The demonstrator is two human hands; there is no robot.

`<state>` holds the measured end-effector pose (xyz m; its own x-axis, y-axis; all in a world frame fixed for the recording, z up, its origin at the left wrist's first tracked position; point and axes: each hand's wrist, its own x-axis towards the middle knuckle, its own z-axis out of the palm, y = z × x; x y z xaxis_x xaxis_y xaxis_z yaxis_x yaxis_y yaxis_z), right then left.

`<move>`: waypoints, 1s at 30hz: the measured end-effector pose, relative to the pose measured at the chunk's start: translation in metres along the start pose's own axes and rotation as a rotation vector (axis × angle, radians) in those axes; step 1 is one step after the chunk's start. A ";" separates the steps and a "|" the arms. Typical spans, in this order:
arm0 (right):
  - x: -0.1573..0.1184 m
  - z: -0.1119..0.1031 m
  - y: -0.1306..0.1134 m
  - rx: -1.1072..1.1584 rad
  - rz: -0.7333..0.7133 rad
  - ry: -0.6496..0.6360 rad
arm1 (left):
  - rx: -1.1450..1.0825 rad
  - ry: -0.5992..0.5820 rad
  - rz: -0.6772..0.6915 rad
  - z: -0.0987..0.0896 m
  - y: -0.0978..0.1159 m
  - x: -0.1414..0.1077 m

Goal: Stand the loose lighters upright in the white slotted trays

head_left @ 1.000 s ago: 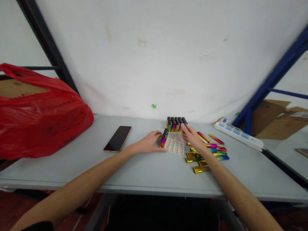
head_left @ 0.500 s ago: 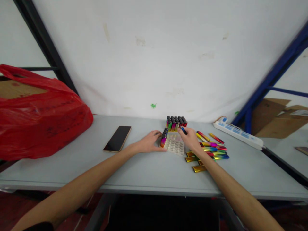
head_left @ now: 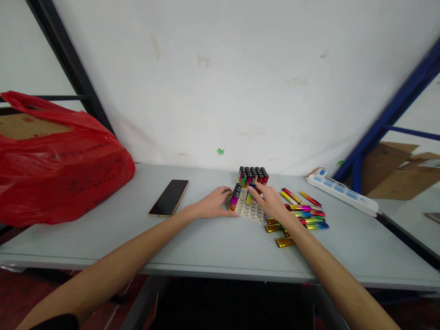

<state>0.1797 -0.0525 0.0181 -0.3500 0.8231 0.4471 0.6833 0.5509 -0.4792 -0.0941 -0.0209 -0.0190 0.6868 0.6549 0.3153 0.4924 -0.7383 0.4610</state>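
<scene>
A pale tray with round holes point(head_left: 253, 211) lies on the grey table. Several colourful lighters point(head_left: 235, 198) stand upright in a row at its left edge. My left hand point(head_left: 216, 203) rests beside that row, thumb and fingers spread around the tray's left side. Between the fingertips of my right hand point(head_left: 266, 198) is a yellow-green lighter point(head_left: 249, 197) with a dark blue top, held upright over the tray. Behind the tray stands a block of black-topped lighters point(head_left: 253, 176). Loose shiny lighters point(head_left: 309, 214) lie to the right, partly hidden by my right forearm.
A black phone point(head_left: 169, 197) lies on the table point(head_left: 206, 247) left of my hands. At the far left sits a red plastic bag point(head_left: 65, 169) with a box inside. A white power strip point(head_left: 342, 191) lies at the right, and cardboard boxes point(head_left: 395, 176) stand beyond the blue frame.
My right hand has moved slightly left with its lighter, which now hangs upright over the tray instead of close to the rear block. My left hand has stayed beside the tray.
</scene>
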 end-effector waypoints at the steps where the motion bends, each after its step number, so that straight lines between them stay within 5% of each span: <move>1: 0.000 0.002 0.001 0.007 -0.001 -0.006 | 0.001 -0.004 0.003 0.000 0.000 0.000; 12: 0.008 0.020 0.018 -0.139 -0.117 -0.036 | 0.032 -0.026 -0.008 -0.001 0.001 0.001; 20: 0.008 0.016 0.014 -0.211 -0.091 -0.179 | 0.030 -0.018 0.003 -0.001 0.000 0.000; 25: 0.001 -0.016 0.025 -0.297 0.016 -0.116 | 0.036 -0.039 0.008 -0.002 0.001 0.000; 30: -0.014 -0.064 0.069 -0.630 0.380 -0.134 | 0.065 -0.042 0.014 -0.002 0.001 0.000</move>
<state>0.2726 -0.0349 0.0272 -0.0644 0.9730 0.2215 0.9963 0.0752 -0.0408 -0.0950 -0.0214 -0.0169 0.7151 0.6379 0.2861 0.5153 -0.7574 0.4010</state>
